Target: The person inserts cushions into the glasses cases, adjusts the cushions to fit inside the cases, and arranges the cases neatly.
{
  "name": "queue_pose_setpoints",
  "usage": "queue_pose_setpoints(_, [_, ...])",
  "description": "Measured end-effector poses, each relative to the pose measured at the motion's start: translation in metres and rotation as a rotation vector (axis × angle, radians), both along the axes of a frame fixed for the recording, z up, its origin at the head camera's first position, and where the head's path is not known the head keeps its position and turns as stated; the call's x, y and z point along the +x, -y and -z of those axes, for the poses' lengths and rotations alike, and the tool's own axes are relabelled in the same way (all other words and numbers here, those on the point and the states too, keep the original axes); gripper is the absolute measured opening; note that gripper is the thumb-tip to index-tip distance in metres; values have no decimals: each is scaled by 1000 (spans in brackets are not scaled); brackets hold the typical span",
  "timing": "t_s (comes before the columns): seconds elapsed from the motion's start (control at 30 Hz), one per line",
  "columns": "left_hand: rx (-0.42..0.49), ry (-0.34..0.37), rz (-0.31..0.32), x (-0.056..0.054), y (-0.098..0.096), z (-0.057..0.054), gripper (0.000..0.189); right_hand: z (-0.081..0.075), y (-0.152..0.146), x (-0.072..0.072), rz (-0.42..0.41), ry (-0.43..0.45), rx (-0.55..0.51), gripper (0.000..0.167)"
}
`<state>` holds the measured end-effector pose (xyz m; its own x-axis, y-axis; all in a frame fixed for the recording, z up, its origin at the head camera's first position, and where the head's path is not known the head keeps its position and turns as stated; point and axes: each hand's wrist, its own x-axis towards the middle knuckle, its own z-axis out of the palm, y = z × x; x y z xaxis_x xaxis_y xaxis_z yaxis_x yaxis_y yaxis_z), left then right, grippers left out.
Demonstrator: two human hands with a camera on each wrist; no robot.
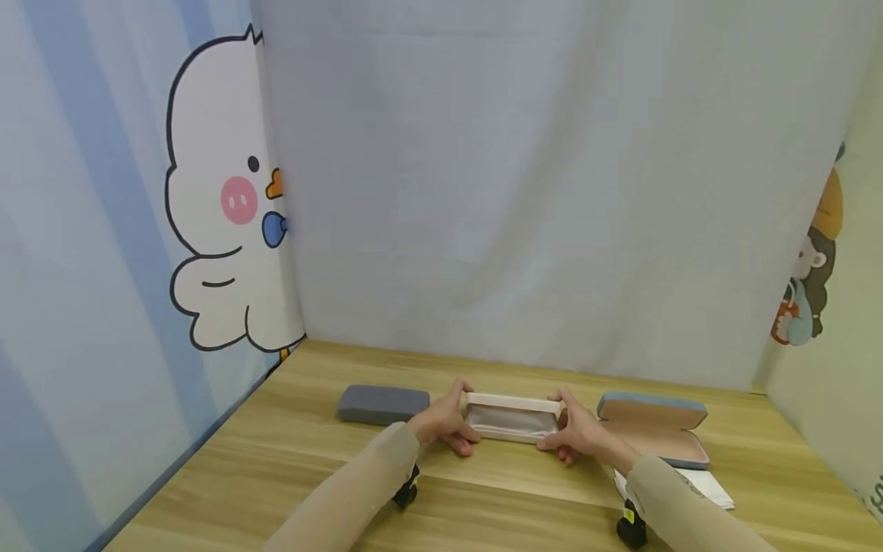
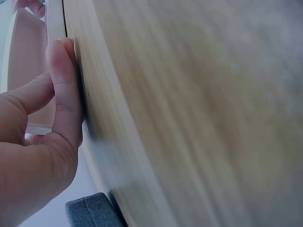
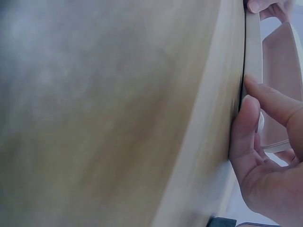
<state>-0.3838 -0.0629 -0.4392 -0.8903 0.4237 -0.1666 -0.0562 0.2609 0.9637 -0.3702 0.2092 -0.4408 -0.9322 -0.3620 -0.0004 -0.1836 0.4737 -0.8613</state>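
Case (image 1: 512,421), pale and open, lies between the left hand (image 1: 444,422) and the right hand (image 1: 582,431) at mid-table as I watch through the head camera. The left hand pinches its left end between curled fingers and thumb; the right hand pinches the opposite end in the same way. My two wrist views show its pinkish inside close to the wood-grain table (image 1: 276,460), though I cannot tell whether the bottom touches the surface.

Just beside the left hand sits a closed grey case (image 1: 383,405). Near the right hand, a blue-grey case (image 1: 651,437) stands open, its lid raised over a tan lining, with a folded white sheet (image 1: 713,488) in front, partly hidden from me by the right sleeve (image 1: 679,502). A black device (image 1: 631,530) under that sleeve carries a yellow label (image 1: 628,516), too small for me to read. At the right edge, a dark green marking (image 1: 878,497) is cut off and illegible. A cartoon chick (image 1: 221,307) with a pink cheek decorates the curtain at left; a cartoon figure (image 1: 812,268) appears at right.
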Motion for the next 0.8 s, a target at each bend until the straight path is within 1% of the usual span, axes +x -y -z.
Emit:
queue_pose_setpoints(0.2, [-11,-12,-12,-3,-3,2,72,1,-2,1,-10,-17,-11,74])
queue_pose_setpoints(0.37, [-30,-30,-17,0,-6,2,72,0,-3,4,-1,-35,14,73])
queue_pose_setpoints(0.53, [-25,-38,-13,3,-7,0,73,0,-2,6,18,-37,29,71])
queue_pose_setpoints(0.6, [-27,-40,-9,4,-6,0,71,0,-2,6,25,-30,40,68])
queue_pose_setpoints(0.8, [-27,-54,8,5,-5,-1,65,2,0,5,52,-57,79,60])
